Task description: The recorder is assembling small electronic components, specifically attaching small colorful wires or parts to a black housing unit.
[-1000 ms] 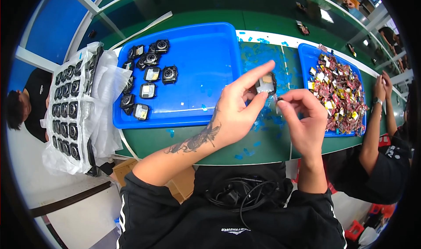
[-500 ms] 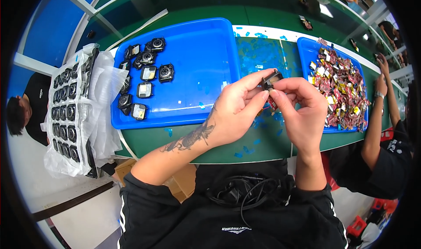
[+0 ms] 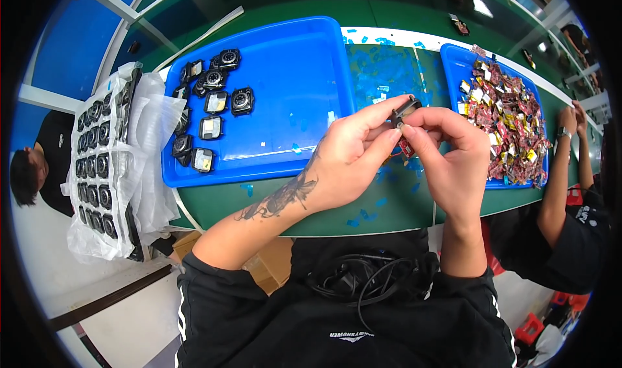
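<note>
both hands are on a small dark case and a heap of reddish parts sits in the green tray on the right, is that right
Not quite: the tray on the right is blue, not green, as the head view shows. The heap of reddish parts sits in it, and the left hand and right hand are on a small dark case.

one left hand [image 3: 353,154] and one right hand [image 3: 457,164] hold one dark watch case [image 3: 406,108] near two blue trays [image 3: 295,89], one bearing at least a dozen loose watch cases [image 3: 242,100], with at least two co-workers [image 3: 56,144].
</note>
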The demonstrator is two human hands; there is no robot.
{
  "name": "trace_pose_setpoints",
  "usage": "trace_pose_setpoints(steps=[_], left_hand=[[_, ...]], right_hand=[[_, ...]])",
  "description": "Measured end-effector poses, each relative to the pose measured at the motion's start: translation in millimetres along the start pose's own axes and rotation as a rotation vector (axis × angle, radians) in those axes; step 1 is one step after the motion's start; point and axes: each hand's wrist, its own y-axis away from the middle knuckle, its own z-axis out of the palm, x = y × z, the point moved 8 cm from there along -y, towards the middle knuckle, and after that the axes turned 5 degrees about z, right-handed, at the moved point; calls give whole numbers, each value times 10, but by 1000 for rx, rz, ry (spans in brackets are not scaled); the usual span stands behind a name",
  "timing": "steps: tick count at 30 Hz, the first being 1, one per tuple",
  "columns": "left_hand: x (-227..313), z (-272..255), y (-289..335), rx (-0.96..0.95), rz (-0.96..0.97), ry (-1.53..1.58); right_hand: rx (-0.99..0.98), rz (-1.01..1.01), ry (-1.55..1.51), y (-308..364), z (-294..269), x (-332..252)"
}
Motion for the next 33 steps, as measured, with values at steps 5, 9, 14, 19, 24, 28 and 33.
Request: trace_pose_setpoints(steps=[5,9,14,19,24,28,33], left_hand=[[-40,4,11,-8,-33,-50],[-38,7,11,-70,12,-131],[21,-13,-15,-64,-6,-52],[136,3,-35,7,108,51],[-83,79,-23,65,-29,305],[-58,-58,-29,162,21,261],[56,-321,-57,275,161,-106]], right_hand=[[-20,-9,69,-26,-5,-38],[-23,17,27,-29,-34,-58],[51,-89,44,-19,-47,-60],[200,-139,-354,92,-239,36],[192,57,-421,40,67,314],[114,81,-420,-26,122,373],[240,-264,78,34,-126,110]])
